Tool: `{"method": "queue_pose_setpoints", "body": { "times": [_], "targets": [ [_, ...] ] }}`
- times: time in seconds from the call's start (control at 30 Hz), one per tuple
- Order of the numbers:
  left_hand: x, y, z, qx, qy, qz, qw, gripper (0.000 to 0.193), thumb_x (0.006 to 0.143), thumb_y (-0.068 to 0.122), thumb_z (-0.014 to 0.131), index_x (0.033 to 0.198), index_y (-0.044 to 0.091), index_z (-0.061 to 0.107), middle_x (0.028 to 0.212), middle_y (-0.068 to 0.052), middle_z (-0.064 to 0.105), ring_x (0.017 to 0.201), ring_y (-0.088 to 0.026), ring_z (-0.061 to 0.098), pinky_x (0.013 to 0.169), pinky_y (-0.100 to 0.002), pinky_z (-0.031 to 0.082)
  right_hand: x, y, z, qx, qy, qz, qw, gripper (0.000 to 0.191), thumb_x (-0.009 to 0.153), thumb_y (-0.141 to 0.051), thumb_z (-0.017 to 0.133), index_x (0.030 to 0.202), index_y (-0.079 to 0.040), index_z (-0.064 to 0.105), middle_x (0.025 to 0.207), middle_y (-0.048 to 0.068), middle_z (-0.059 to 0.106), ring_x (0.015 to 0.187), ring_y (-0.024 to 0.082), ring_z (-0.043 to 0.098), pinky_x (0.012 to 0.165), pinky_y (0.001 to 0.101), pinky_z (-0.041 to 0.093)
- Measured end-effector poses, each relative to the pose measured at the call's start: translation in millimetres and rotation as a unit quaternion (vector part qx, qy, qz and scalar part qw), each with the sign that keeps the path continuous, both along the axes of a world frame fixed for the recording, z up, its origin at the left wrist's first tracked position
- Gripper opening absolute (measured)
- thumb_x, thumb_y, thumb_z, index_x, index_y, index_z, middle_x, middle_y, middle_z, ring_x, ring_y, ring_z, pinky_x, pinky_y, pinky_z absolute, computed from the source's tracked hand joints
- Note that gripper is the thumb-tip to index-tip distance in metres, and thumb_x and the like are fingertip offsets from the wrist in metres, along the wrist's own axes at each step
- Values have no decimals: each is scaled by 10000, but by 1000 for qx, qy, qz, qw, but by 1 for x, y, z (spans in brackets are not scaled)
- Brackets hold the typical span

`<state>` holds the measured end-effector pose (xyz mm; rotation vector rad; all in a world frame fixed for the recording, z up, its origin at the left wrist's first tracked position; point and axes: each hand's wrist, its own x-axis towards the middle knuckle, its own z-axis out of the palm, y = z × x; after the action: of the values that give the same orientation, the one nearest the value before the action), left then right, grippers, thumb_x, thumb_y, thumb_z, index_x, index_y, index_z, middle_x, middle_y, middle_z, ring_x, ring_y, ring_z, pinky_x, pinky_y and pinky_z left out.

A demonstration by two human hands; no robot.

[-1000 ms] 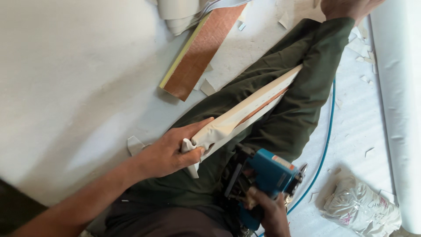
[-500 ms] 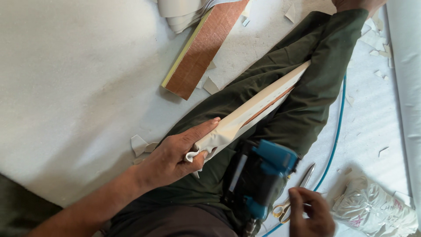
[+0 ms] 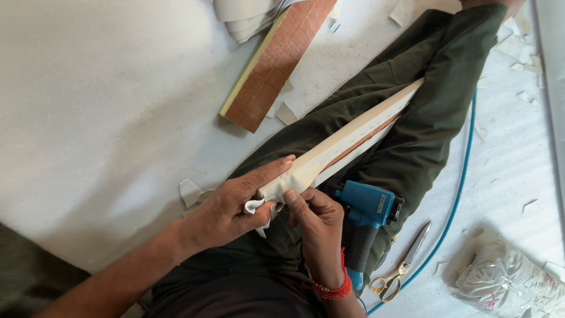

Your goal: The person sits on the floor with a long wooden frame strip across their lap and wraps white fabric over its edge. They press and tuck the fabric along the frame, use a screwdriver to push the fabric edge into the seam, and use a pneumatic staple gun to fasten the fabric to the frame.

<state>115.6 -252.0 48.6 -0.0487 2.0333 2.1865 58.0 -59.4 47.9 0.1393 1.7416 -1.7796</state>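
A long wooden strip wrapped in cream fabric (image 3: pixel 347 141) lies across my lap, along my dark green trouser leg (image 3: pixel 424 123). My left hand (image 3: pixel 235 206) grips the strip's near end, with loose fabric bunched under the fingers. My right hand (image 3: pixel 315 221) pinches the same fabric end from the other side, a red band on its wrist. A blue pneumatic stapler (image 3: pixel 368 218) rests on my lap just right of my right hand, free of either hand.
Gold-handled scissors (image 3: pixel 403 265) lie on the floor by the stapler. A blue air hose (image 3: pixel 459 182) curves past my leg. A brown foam-backed board (image 3: pixel 273 65) lies on the white sheet at upper middle. Fabric scraps are scattered about; a white bag (image 3: pixel 509 282) sits at lower right.
My right hand let go of the blue stapler, went down near the scissors, then came up to the fabric end. The stapler now rests on my lap. My left hand kept its grip.
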Motion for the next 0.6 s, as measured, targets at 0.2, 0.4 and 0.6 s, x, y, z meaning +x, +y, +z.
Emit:
{"method": "queue_pose_setpoints", "body": {
  "times": [0.2, 0.4, 0.6],
  "targets": [
    [5, 7, -6, -57, 24, 10, 998, 670, 1040, 320, 557, 1594, 11, 341, 1255, -147, 698, 862, -129, 674, 808, -288, 587, 8, 1, -14, -24, 18, 8, 1000, 206, 978, -136, 699, 815, -11, 721, 684, 17, 664, 633, 49, 555, 610, 220, 429],
    [14, 19, -15, -63, -37, 24, 997, 651, 1042, 359, 502, 1563, -3, 356, 1039, -139, 725, 836, -188, 710, 783, -320, 582, 16, 5, -28, -20, 45, 10, 999, 181, 978, -106, 705, 829, -5, 725, 689, 29, 681, 626, 49, 576, 586, 213, 435],
    [17, 35, -13, 3, -56, 86, 995, 609, 1043, 297, 472, 1543, -35, 367, 963, -125, 718, 832, -161, 688, 758, -297, 561, 18, 6, -30, -48, 67, 16, 996, 174, 1003, -94, 688, 864, 6, 722, 764, 40, 699, 678, 57, 605, 634, 214, 470]
  ]
}}
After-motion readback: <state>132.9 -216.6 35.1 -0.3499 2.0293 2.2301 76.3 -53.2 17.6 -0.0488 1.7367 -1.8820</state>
